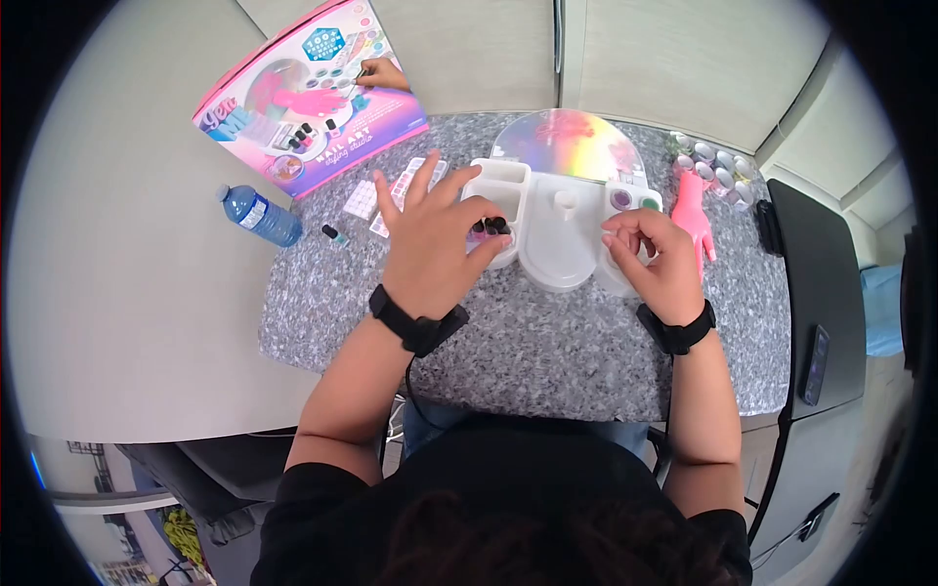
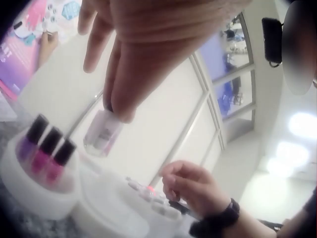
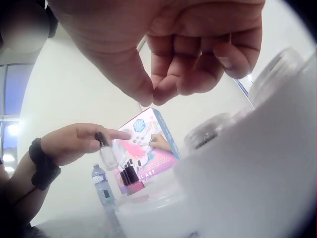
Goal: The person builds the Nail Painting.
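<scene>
My left hand (image 1: 430, 239) pinches a nail polish bottle (image 2: 102, 134) by its dark cap, over the left section of a white nail-art station (image 1: 559, 244). The bottle is pale and see-through. Below it, several nail polish bottles (image 2: 48, 148) with black caps, purple and pink, stand in a rounded holder. My right hand (image 1: 655, 256) hovers over the station's right section, fingers loosely curled and thumb tip against the index finger. Nothing shows between them in the right wrist view. Beside that hand sit a purple pot (image 1: 620, 199) and a green pot (image 1: 649, 203).
A shiny round disc (image 1: 567, 142) stands behind the station. To the right are a pink model hand (image 1: 690, 220) and several small clear-sided pots (image 1: 723, 159). At left stand a box (image 1: 313, 103), a water bottle (image 1: 259, 215), sticker sheets (image 1: 362, 199) and a teal polish bottle (image 1: 335, 234).
</scene>
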